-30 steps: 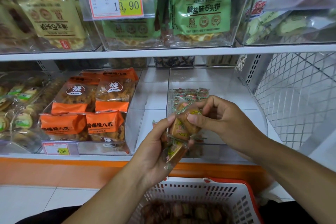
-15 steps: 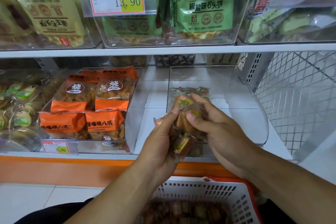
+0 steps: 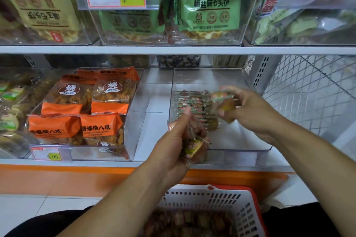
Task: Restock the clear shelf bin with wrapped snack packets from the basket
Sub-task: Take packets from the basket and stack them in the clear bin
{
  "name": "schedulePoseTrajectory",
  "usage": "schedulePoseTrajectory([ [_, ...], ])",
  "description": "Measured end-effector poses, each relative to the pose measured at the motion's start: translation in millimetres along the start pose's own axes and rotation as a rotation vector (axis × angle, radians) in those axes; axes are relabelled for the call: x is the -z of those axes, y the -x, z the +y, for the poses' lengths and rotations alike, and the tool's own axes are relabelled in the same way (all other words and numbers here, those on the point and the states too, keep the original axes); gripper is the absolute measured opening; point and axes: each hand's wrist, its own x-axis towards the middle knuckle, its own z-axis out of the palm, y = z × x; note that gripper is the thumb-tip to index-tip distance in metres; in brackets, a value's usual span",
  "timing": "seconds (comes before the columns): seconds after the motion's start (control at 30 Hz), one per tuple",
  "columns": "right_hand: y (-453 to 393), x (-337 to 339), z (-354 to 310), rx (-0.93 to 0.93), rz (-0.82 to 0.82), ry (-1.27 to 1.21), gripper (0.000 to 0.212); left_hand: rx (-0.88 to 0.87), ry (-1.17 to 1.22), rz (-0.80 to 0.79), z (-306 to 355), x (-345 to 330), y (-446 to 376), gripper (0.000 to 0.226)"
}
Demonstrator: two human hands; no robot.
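The clear shelf bin (image 3: 240, 152) sits on the lower shelf, with several small wrapped packets (image 3: 194, 104) stacked in rows at its left side. My left hand (image 3: 173, 144) is in front of the bin's left corner and grips a bunch of wrapped snack packets (image 3: 194, 146). Over the bin, my right hand (image 3: 248, 109) pinches one blurred brown packet (image 3: 225, 102) just right of the stacked rows. The white basket with a red rim (image 3: 208, 196) stands below, holding more packets (image 3: 188, 221).
A clear bin of orange snack bags (image 3: 82, 113) stands to the left, with a price tag (image 3: 47, 153) on its front. The upper shelf (image 3: 173, 50) carries bins of green and yellow bags. A white wire mesh panel (image 3: 312, 90) closes the right side.
My right hand has pulled one packet away from the bunch in my left hand and carried it right and further in, over the bin. The left hand stayed roughly in place.
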Motion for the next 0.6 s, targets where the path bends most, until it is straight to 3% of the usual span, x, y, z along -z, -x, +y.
schedulePoseTrajectory([
  [0.13,-21.4,-3.3,40.7,-0.216,-0.057,0.22,0.034,0.03,-0.027,0.043,-1.5,-0.2,-1.5,0.051],
  [0.23,-38.2,-10.8,63.7,-0.298,-0.064,0.307,0.032,0.028,-0.034,0.051,-0.8,-1.0,-1.7,0.043],
  [0.37,-46.8,-17.4,79.2,-0.318,-0.04,0.426,0.046,0.042,-0.042,0.07,1.1,0.5,-1.8,0.034],
  [0.6,-44.8,-21.5,80.6,-0.264,0.032,0.42,0.04,0.086,-0.021,0.079,3.7,0.4,1.9,0.032],
])
